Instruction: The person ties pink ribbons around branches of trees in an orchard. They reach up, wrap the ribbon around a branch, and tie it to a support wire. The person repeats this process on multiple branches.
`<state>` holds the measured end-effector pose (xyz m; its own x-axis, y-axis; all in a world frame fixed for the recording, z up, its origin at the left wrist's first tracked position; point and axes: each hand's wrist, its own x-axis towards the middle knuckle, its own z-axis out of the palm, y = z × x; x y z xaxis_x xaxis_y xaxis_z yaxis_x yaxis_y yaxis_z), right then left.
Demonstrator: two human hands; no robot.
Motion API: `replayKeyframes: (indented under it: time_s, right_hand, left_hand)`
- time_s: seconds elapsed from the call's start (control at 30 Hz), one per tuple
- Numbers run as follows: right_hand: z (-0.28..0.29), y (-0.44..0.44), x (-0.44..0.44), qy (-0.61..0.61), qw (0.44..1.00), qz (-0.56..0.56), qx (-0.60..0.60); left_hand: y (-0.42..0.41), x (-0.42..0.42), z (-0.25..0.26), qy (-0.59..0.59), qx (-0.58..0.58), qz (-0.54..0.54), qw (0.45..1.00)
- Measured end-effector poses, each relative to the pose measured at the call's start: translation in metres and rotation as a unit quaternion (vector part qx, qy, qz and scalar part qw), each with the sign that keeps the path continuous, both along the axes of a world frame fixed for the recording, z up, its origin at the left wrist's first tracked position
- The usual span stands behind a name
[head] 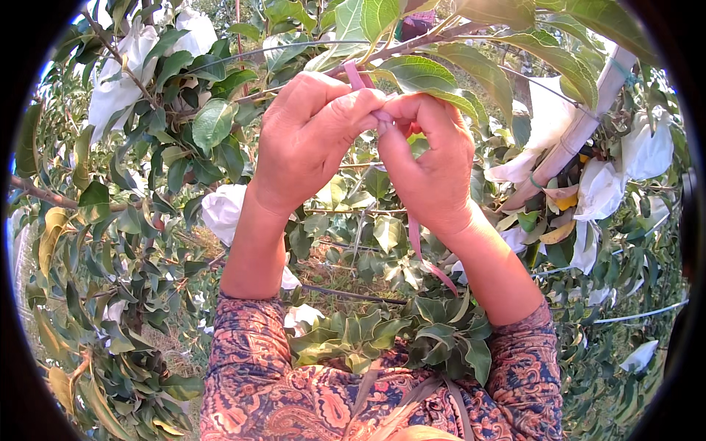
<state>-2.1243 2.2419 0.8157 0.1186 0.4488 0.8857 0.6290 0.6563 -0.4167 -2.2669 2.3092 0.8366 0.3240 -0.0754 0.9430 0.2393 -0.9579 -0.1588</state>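
A pink ribbon (pixel 354 76) loops over a thin leafy branch (pixel 419 42) near the top of the view. Just below the branch, my left hand (pixel 309 132) and my right hand (pixel 433 151) meet, thumbs and forefingers pinching the ribbon where it bunches between them. Its loose tail (pixel 415 240) hangs under my right hand and trails down to the right. The fingers hide much of the bunched part, so whether it is knotted I cannot tell. Large green leaves (pixel 422 74) brush close above my right hand.
White fruit bags (pixel 223 212) hang among the foliage on both sides. A pale pole (pixel 584 127) slants at the right, crossed by a thin wire (pixel 540 88). Leafy shoots (pixel 358 336) stand against my chest. A dark hose or line (pixel 353 295) runs across below my hands.
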Motion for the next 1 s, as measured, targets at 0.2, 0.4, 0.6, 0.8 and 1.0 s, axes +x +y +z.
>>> replayKeyframes:
  time_s: [0.2,0.4,0.6,0.8,1.0]
  right_hand:
    - [-0.003,0.012,-0.002,0.044,0.998,0.022,0.033]
    - [0.0,0.009,-0.004,0.002,0.998,-0.015,0.056]
    - [0.002,0.011,-0.009,0.048,0.999,0.022,-0.008]
    - [0.005,-0.006,-0.008,0.033,0.999,0.027,0.027]
    - [0.011,-0.008,-0.004,-0.108,0.994,-0.02,0.018]
  left_hand:
    - [-0.003,0.002,-0.001,0.031,-0.037,0.053,0.997]
    - [-0.019,-0.002,0.004,0.059,-0.129,0.05,0.989]
    - [-0.024,-0.009,0.0,0.031,-0.369,-0.135,0.919]
    - [-0.025,-0.011,0.006,0.011,-0.415,-0.151,0.897]
    - [-0.027,-0.009,0.004,-0.018,-0.372,-0.119,0.92]
